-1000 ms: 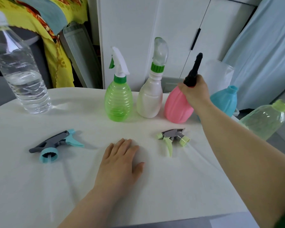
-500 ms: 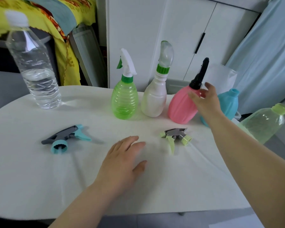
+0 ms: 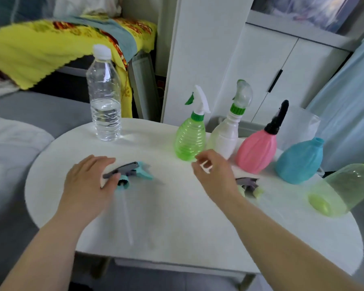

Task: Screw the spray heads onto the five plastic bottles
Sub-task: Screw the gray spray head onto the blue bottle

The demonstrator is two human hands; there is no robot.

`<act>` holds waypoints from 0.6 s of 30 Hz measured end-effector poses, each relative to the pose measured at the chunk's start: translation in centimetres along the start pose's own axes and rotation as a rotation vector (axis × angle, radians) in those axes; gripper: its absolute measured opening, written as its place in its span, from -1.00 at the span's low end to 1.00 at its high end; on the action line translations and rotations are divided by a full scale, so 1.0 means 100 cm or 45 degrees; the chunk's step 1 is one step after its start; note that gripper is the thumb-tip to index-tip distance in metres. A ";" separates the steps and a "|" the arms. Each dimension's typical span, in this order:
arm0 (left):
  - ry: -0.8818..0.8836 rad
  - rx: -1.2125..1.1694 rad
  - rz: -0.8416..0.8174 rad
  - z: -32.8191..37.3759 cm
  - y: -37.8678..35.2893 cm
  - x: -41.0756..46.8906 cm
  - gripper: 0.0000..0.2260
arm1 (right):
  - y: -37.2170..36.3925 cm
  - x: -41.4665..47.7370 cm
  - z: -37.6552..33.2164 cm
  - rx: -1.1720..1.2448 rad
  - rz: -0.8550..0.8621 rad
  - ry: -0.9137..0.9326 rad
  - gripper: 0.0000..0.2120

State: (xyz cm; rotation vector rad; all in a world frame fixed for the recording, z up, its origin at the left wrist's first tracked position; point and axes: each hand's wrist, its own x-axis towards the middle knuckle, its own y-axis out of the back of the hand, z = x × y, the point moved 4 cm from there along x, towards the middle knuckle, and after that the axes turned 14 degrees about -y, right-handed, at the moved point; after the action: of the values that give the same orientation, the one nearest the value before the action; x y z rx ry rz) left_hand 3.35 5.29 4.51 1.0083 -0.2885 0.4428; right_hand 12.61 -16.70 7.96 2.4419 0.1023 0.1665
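Note:
Three bottles with spray heads on stand at the back of the white table (image 3: 177, 238): a green bottle (image 3: 190, 139), a white bottle (image 3: 227, 137) and a pink bottle (image 3: 255, 152) with a black head. A blue bottle (image 3: 299, 162) stands open-necked to their right. A pale green bottle (image 3: 345, 185) lies on its side at the right edge. My left hand (image 3: 88, 183) touches the grey and teal spray head (image 3: 130, 172) lying on the table; its thumb rests against it. My right hand (image 3: 214, 175) hovers empty, fingers apart, partly covering the grey and yellow-green spray head (image 3: 249, 185).
A clear water bottle (image 3: 104, 101) with a white cap stands at the table's back left. A white cabinet (image 3: 261, 70) rises behind the table. A yellow cloth (image 3: 40, 49) hangs at the back left and a grey sofa (image 3: 19, 122) lies to the left.
My right hand has left the pink bottle and come back toward the middle. My left hand has slid left onto the teal spray head. The view has pulled back and shifted.

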 end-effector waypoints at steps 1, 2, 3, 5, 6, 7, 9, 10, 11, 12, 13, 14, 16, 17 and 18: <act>0.070 0.035 -0.032 -0.011 0.002 -0.001 -0.68 | -0.023 -0.006 -0.013 -0.052 -0.116 0.058 -0.89; 0.122 0.057 -0.061 -0.020 0.003 -0.003 -0.65 | -0.043 -0.012 -0.024 -0.097 -0.218 0.101 -0.86; 0.160 0.064 -0.088 -0.028 0.003 -0.005 -0.64 | -0.063 -0.016 -0.033 -0.146 -0.304 0.124 -0.82; 0.211 0.062 -0.147 -0.039 0.000 -0.009 -0.62 | -0.095 -0.024 -0.044 -0.281 -0.425 0.102 -0.74; 0.225 0.064 -0.174 -0.043 -0.003 -0.010 -0.61 | -0.107 -0.026 -0.046 -0.354 -0.454 0.071 -0.69; 0.235 0.074 -0.195 -0.046 -0.005 -0.012 -0.60 | -0.116 -0.027 -0.047 -0.421 -0.454 0.040 -0.65; 0.235 0.116 -0.213 -0.051 -0.009 -0.014 -0.59 | -0.128 -0.026 -0.048 -0.517 -0.402 -0.001 -0.55; 0.220 0.145 -0.219 -0.053 -0.010 -0.014 -0.59 | -0.132 -0.024 -0.048 -0.558 -0.376 -0.013 -0.49; 0.200 0.176 -0.230 -0.054 -0.012 -0.015 -0.59 | -0.135 -0.022 -0.049 -0.602 -0.363 -0.024 -0.42; 0.179 0.200 -0.238 -0.054 -0.013 -0.016 -0.60 | -0.138 -0.019 -0.050 -0.642 -0.363 -0.040 -0.37; 0.163 0.211 -0.240 -0.055 -0.013 -0.017 -0.60 | -0.140 -0.017 -0.050 -0.664 -0.370 -0.062 -0.36; 0.156 0.210 -0.237 -0.055 -0.013 -0.018 -0.61 | -0.142 -0.014 -0.050 -0.665 -0.379 -0.088 -0.39; 0.151 0.198 -0.233 -0.056 -0.012 -0.019 -0.62 | -0.142 -0.010 -0.049 -0.651 -0.390 -0.110 -0.52; 0.150 0.196 -0.234 -0.057 -0.012 -0.019 -0.63 | -0.142 -0.009 -0.047 -0.640 -0.390 -0.108 -0.59; 0.149 0.195 -0.235 -0.056 -0.012 -0.018 -0.63 | -0.140 -0.008 -0.046 -0.618 -0.392 -0.113 -0.63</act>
State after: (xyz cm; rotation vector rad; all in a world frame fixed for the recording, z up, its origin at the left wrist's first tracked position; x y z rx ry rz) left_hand 2.50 9.20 -0.01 1.1431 -0.0562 0.3584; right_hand 10.70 -3.14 2.41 1.9184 0.3532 -0.0511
